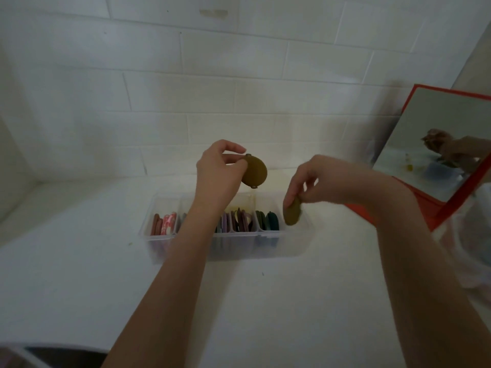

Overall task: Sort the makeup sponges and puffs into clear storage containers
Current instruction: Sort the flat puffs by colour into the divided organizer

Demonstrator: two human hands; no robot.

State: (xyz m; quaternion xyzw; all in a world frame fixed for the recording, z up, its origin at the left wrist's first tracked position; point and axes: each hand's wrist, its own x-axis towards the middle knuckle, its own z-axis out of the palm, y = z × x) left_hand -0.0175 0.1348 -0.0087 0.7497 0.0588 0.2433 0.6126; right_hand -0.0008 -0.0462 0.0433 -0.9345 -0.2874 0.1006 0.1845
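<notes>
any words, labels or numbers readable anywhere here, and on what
None can be read.
The clear container, the olive puff in the left hand, the olive puff in the right hand, and the red-framed mirror show no print.
The stain on the wall tile is no text.

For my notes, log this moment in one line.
left hand: holds olive puff | right hand: lowers olive puff into container
</notes>
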